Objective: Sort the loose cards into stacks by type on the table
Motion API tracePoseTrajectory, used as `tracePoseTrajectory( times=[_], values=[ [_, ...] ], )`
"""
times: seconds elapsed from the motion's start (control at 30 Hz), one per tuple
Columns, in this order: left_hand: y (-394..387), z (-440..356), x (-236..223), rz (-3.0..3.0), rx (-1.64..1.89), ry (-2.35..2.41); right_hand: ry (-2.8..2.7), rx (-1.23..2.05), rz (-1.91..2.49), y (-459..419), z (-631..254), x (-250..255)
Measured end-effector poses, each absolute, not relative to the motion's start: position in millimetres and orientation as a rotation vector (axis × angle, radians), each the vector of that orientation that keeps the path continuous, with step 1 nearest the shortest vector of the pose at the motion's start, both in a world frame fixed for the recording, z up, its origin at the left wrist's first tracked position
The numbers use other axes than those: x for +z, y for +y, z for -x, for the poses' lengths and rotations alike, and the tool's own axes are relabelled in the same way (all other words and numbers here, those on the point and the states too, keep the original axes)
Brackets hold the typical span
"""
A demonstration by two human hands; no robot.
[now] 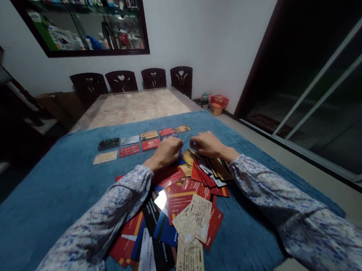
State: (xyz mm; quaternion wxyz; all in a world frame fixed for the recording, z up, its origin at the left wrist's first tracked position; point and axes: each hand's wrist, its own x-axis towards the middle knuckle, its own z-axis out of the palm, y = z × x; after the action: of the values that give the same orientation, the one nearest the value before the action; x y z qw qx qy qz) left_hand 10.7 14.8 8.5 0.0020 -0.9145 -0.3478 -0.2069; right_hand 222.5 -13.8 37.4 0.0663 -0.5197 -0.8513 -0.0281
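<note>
Both forearms, in pale sleeves with small blue flowers, rest on either side of a loose pile of cards [180, 202]. My left hand [167, 151] is curled into a fist at the pile's far edge, next to a blue card partly hidden behind it. My right hand [209, 145], also a fist, lies just above a fan of gold, white and red cards [211, 170]. A narrow gap separates the fists, and no card sticks out of either. Cream cards [198, 217] with printed text lie on top of the pile, over red, blue and black ones.
Beyond my left hand, cards lie in two rows: a black stack [108, 143], a red card [129, 150], a cream card [105, 157] and others. A blue cloth [62, 182] covers the near table. Dark chairs [121, 81] stand at the far end.
</note>
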Motion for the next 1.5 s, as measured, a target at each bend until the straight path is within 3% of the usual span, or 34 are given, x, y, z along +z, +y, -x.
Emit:
tracePoseTrajectory(
  times=[0.73,1.5],
  values=[
    [-15.6,-76.7,16.1,2.986,-0.393,-0.918,-2.366,-0.117,1.615,-33.8,-306.1,-2.2],
    [-16.8,-95.0,14.6,3.024,-0.240,-0.996,-2.430,0.259,1.572,-35.1,-323.9,-3.6]
  ],
)
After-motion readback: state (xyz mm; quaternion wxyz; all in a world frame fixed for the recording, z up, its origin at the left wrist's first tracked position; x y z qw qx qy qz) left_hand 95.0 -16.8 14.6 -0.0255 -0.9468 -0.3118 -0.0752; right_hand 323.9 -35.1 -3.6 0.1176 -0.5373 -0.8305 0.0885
